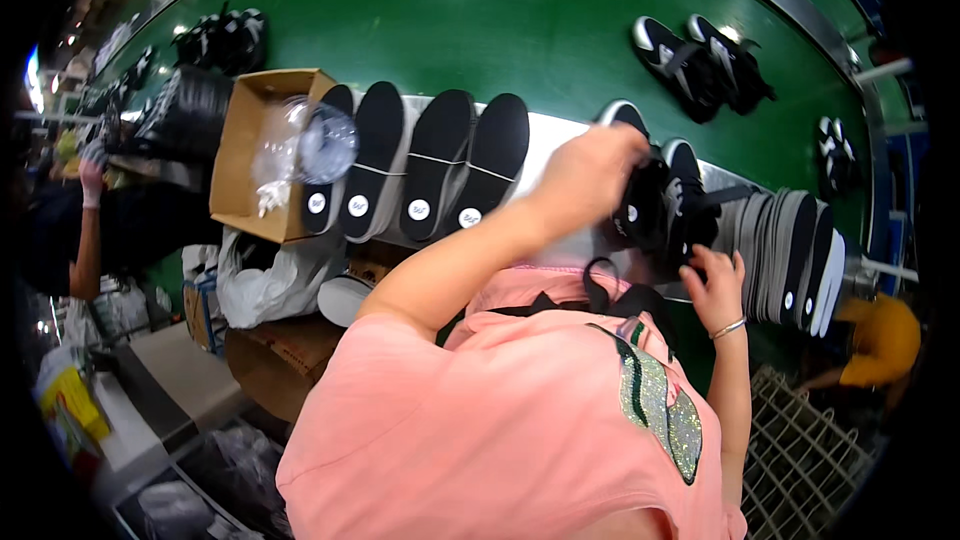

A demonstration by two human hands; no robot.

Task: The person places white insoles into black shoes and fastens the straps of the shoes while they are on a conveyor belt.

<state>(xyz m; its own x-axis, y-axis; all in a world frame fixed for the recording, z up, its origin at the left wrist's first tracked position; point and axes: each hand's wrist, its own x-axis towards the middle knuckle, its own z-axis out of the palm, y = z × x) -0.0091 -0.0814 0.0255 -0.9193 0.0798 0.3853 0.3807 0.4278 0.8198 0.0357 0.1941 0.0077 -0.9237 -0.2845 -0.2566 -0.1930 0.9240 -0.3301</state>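
Black shoes [686, 192] look light and pliable, best steadied at the heels; left hand [592, 172] curls its fingers, grip unclear; right hand [717, 290] spreads its fingers, released.

- Box [228, 165] left of centre, plastic [283, 147] inside, carrier bag [265, 288] below
- Row of insoles [438, 145] right of the box
- Shoes [687, 202] between that row and a stack [790, 250], right of centre
- Second pair [672, 58] on the table [480, 20], upper right of the frame
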